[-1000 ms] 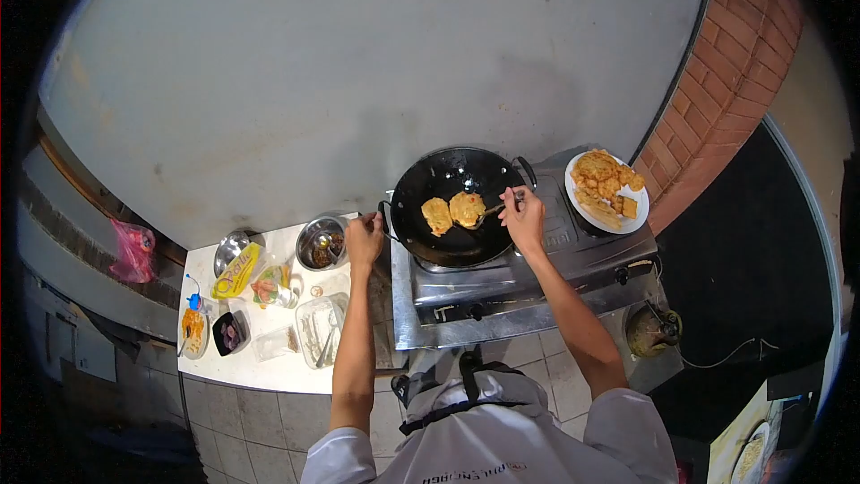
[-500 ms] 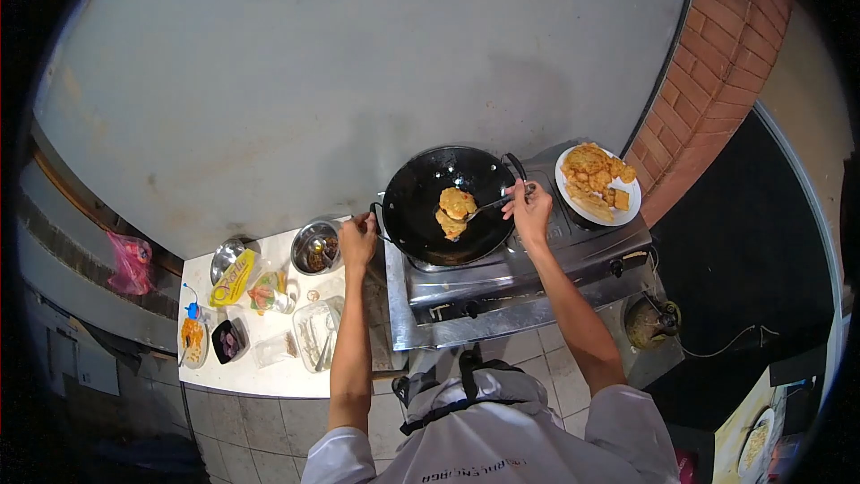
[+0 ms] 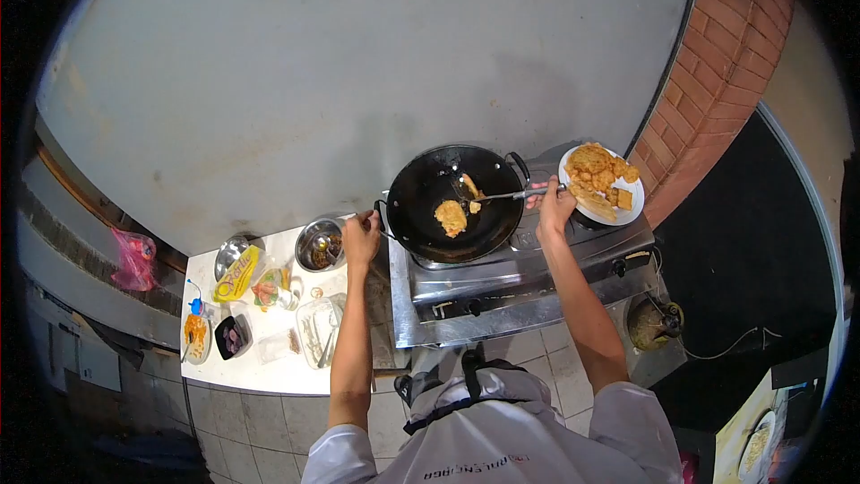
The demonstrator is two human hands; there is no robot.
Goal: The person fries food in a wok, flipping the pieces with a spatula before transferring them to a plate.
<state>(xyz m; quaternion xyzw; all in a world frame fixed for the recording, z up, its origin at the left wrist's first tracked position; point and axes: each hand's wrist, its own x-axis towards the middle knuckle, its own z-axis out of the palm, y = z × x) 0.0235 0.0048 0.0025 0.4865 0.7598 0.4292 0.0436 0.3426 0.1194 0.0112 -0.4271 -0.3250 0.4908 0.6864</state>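
A black wok [image 3: 421, 181] sits on the steel gas stove [image 3: 528, 287]. My left hand [image 3: 361, 237] is closed on the wok's left loop handle [image 3: 381, 213]; the fingertips are partly hidden. My right hand [image 3: 554, 208] is wrapped round the handle of a metal spatula [image 3: 502, 196], which reaches over the wok's right rim. One golden fritter [image 3: 451, 218] lies flat in the wok's middle. Beside the spatula's tip, a second fritter [image 3: 470, 185] is tipped up on its edge.
Right of the wok is a white plate [image 3: 632, 206] of fried pieces. On the left, a white table [image 3: 269, 375] carries a steel bowl [image 3: 309, 258] with dark contents, a yellow packet [image 3: 236, 276], a black bowl [image 3: 231, 338] and a clear tub [image 3: 315, 332].
My right hand and the spatula have moved right. The upper fritter has gone from lying flat to standing tilted, apart from the lower one. My left hand stays at the wok handle.
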